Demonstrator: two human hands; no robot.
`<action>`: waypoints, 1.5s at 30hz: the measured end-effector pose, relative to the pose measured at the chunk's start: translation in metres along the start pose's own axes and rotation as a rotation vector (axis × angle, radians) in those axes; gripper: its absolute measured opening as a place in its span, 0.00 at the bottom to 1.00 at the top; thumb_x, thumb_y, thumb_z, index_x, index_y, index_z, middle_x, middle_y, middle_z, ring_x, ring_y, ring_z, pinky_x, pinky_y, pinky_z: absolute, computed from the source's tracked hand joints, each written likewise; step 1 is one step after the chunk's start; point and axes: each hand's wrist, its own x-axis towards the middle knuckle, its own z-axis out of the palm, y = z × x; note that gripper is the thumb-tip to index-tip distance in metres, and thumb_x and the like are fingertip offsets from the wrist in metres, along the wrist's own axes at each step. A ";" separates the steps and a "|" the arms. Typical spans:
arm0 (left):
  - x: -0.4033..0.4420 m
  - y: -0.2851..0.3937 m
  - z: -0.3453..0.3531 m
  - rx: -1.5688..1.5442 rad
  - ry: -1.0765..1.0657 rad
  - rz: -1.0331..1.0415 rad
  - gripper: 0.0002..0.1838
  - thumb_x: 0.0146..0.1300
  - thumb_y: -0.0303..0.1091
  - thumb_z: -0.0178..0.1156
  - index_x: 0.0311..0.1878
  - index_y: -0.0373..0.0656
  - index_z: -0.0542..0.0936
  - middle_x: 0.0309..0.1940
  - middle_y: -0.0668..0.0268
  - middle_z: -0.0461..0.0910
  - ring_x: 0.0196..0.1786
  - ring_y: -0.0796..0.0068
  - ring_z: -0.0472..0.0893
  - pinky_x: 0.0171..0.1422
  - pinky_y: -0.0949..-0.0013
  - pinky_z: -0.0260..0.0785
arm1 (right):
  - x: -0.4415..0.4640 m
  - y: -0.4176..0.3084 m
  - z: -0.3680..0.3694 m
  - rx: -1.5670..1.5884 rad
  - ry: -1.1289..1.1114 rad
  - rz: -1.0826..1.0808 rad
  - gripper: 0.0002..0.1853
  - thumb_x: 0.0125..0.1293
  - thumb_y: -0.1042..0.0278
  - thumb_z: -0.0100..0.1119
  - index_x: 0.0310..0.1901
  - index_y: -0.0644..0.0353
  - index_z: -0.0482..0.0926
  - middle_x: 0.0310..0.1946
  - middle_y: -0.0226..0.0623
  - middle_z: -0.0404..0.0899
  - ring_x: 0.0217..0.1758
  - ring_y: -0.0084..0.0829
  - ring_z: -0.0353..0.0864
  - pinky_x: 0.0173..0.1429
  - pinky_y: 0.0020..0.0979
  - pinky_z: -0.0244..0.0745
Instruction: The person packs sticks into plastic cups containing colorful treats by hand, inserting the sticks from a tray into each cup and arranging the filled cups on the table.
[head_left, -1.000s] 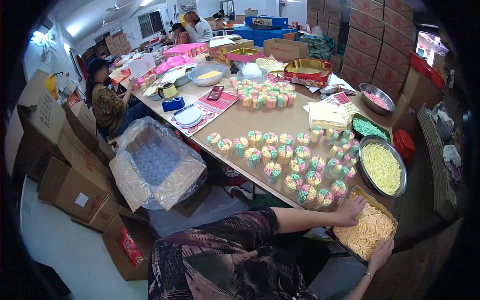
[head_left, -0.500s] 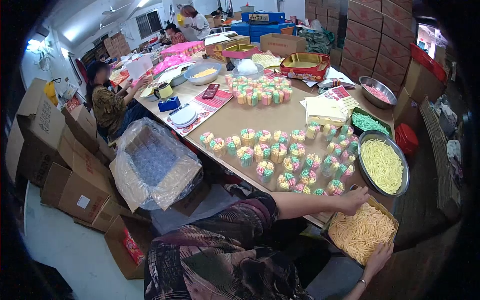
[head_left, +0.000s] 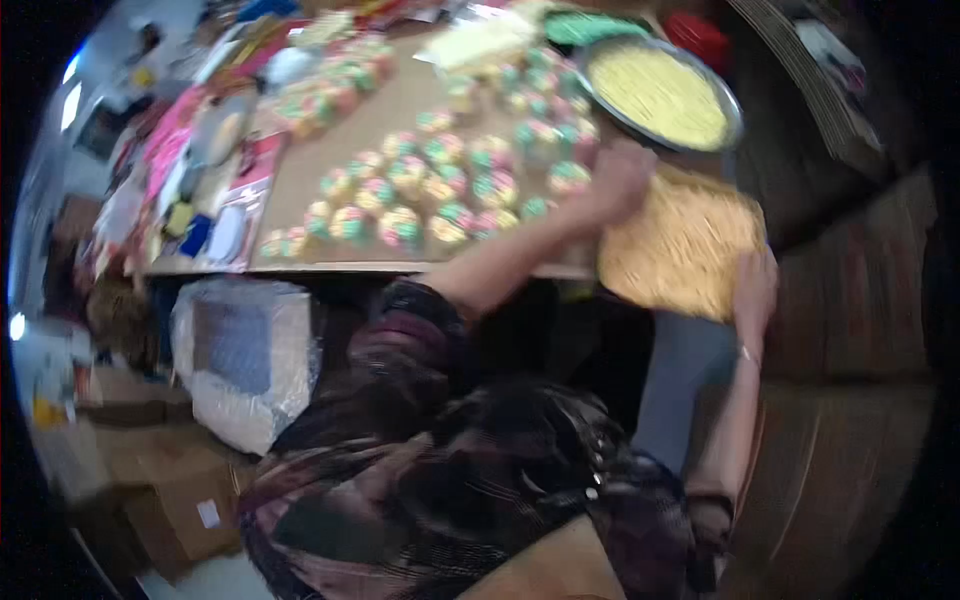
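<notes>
A rectangular tray full of pale orange sticks [head_left: 685,245] sits at the table's right-hand end, close to my body. My left hand [head_left: 622,182] is at its far left corner, fingers curled at the rim, though motion blurs them. Along the tray's right side, my right hand [head_left: 755,288] grips the edge with the thumb toward the sticks. Beyond the tray stands a metal bowl of pale yellow sticks [head_left: 660,97]. Left of my left hand are several clear cups packed with pink, green and yellow sticks [head_left: 408,175].
A container of green sticks [head_left: 595,28] and a red object [head_left: 697,40] are at the far right. Pale yellow sheets [head_left: 480,45] lie behind the cups. A plastic-lined carton [head_left: 245,355] stands left of my knees, with cardboard boxes [head_left: 160,480] near it.
My view has swung down and to the right, so the whole scene is turned and blurred. Both hands remain at the orange-stick tray's edges.
</notes>
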 end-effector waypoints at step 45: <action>0.026 0.086 0.004 -0.049 -0.902 0.099 0.26 0.49 0.55 0.60 0.38 0.38 0.82 0.43 0.55 0.79 0.47 0.53 0.77 0.51 0.52 0.69 | 0.009 0.001 0.028 -0.018 -0.200 -0.243 0.19 0.66 0.71 0.45 0.57 0.63 0.71 0.56 0.44 0.73 0.55 0.41 0.74 0.57 0.36 0.70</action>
